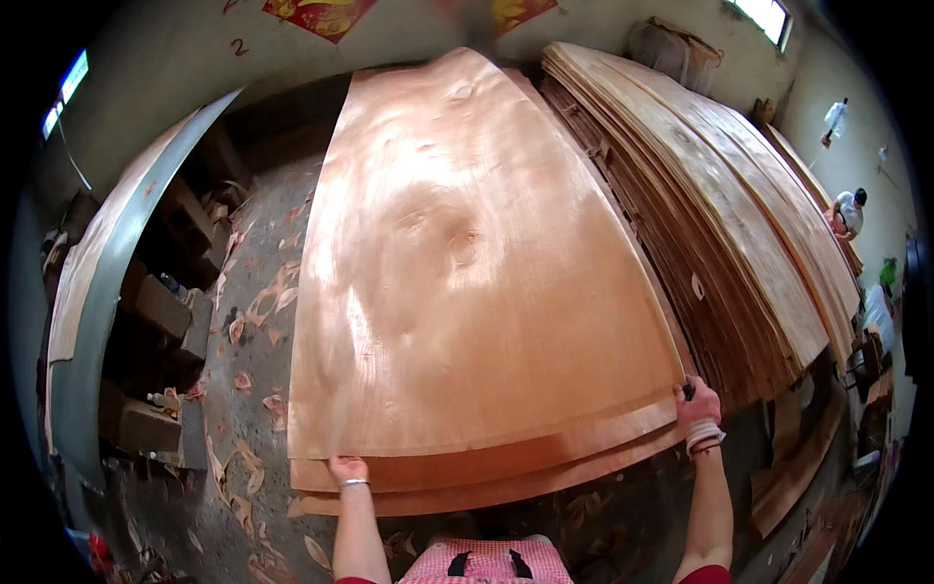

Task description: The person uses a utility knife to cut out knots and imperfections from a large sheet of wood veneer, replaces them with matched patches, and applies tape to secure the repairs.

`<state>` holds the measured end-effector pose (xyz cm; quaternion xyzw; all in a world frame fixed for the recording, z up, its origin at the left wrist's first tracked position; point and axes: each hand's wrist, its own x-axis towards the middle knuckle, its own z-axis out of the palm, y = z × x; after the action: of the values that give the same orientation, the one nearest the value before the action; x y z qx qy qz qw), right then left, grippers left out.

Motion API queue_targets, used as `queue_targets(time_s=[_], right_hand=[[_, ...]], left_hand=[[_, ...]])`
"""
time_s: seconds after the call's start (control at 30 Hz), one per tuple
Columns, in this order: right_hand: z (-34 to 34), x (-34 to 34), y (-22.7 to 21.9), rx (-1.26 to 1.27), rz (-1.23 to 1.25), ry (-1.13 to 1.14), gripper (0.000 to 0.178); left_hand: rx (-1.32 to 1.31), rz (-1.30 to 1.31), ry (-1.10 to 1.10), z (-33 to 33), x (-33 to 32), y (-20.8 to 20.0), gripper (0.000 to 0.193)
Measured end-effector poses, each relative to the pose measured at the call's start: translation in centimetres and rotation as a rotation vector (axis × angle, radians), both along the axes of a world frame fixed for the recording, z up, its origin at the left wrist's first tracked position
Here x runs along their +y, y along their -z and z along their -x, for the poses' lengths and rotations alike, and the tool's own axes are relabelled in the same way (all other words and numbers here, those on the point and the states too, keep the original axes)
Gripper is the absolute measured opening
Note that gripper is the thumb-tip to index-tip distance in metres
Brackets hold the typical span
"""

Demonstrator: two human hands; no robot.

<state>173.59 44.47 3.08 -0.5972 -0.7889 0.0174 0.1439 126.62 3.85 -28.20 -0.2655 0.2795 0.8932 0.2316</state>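
Observation:
A large, thin, light-brown wood veneer sheet (467,282) stretches away in front of me, its surface wavy, with a knot near the middle. At its near left corner, my left hand (348,469) is closed on the edge, a band round the wrist. My right hand (698,407), apparently in a pink glove, grips the near right corner. A small dark thing (690,390) shows at its fingers; its kind is unclear. Below the top sheet, the edges of more veneer sheets (545,471) stick out toward me.
Tall stacks of veneer (700,195) stand to the right. A grey-edged board (126,263) rests on blocks (156,307) at left. Wood scraps (263,302) litter the concrete floor. A person (848,214) is at the far right.

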Motion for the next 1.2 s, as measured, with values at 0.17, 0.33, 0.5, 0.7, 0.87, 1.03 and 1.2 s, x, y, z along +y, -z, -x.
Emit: queue_targets(time_s=[0.17, 0.33, 0.5, 0.7, 0.87, 1.03, 1.2], right_hand=[[-2.8, 1.7, 7.3, -0.185, -0.035, 0.079, 0.03], [-4.1, 3.0, 15.1, -0.146, 0.008, 0.05, 0.023], [-4.8, 3.6, 21.6, -0.055, 0.199, 0.213, 0.025], [-9.8, 3.8, 26.9, 0.114, 0.376, 0.249, 0.024], [-10.8, 4.9, 27.0, 0.166, 0.356, 0.313, 0.018], [-10.0, 6.4, 28.4, 0.099, 0.259, 0.226, 0.013], [-11.3, 7.3, 30.4, 0.115, 0.268, 0.162, 0.014]], left_hand=[[-0.021, 0.421, -0.008, 4.9, 2.6, -2.5, 0.029], [0.319, 0.809, -0.016, 4.2, 1.7, 0.7, 0.029], [0.135, 0.698, -0.156, 1.5, -0.5, 5.5, 0.03], [0.093, 0.569, -0.155, -2.6, -1.2, 8.1, 0.028], [-0.029, 0.47, -0.224, -6.3, -0.7, 8.7, 0.027], [-0.006, 0.45, -0.207, -6.1, -1.1, 9.7, 0.031], [-0.005, 0.563, -0.214, -6.3, 0.7, 10.0, 0.032]])
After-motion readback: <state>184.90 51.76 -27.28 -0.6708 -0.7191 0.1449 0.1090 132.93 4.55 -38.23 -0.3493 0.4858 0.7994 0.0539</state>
